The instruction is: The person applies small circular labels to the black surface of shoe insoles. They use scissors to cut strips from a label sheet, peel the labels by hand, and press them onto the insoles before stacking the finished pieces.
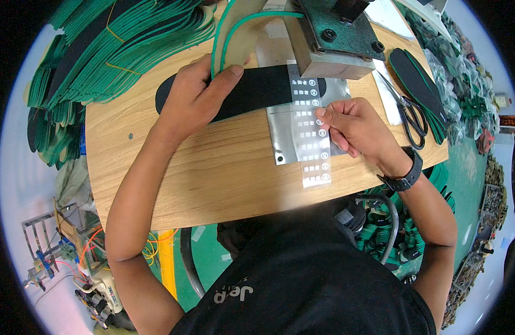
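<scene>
My left hand is closed around the near end of pale-faced, green-edged insoles, which tilt up from the table. Under that hand a black insole lies crosswise, its right end over a metal plate and close to the block of a press. A clear film strip with a row of white printed marks crosses that end and hangs toward me. Thumb and fingers of my right hand pinch the strip's right edge. The fingertips behind the strip are partly hidden.
Tall stacks of green-edged insoles fill the back left of the wooden table. Black-handled scissors and more black insoles lie at the right. Bagged goods are heaped beyond. A metal chair frame stands below the table.
</scene>
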Demonstrator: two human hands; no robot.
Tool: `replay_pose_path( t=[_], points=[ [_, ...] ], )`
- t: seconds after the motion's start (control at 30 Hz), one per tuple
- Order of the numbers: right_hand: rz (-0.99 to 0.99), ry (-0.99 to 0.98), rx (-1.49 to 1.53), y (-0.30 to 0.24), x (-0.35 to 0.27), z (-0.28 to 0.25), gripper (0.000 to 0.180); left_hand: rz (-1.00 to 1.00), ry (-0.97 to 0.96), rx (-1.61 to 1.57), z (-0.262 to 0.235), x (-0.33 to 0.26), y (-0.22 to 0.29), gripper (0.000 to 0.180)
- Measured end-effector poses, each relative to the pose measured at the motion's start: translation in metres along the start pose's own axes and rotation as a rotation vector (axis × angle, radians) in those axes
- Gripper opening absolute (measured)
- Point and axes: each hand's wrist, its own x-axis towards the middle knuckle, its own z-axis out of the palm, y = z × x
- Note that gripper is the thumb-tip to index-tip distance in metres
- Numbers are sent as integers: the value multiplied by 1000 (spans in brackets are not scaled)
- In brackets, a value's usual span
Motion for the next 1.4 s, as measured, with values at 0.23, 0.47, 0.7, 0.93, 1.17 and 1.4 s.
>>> replay_pose_path(
  t=[0.23, 0.47, 0.7, 0.93, 1.17, 1.4],
  points=[
    [-10, -6, -3, 2, 0, 1, 35, -69, -53, 50, -4, 0, 8, 27],
    [-9, -14, -21, -1, -1, 0, 32, -57, -40, 40, -2, 0, 6, 28],
    [-22, -3, -6, 2, 0, 1, 34, -80, -46, 61, -3, -1, 11, 27],
    [-22, 10, -22, 2, 0, 2, 35, -69, -35, 69, -3, -1, 12, 26],
    [-17, -7, -31, 0, -1, 0, 32, -68, -40, 83, -3, -1, 12, 27],
    [-18, -8, -28, 2, 1, -1, 31, -63, -36, 79, -2, 0, 10, 27]
  ],
)
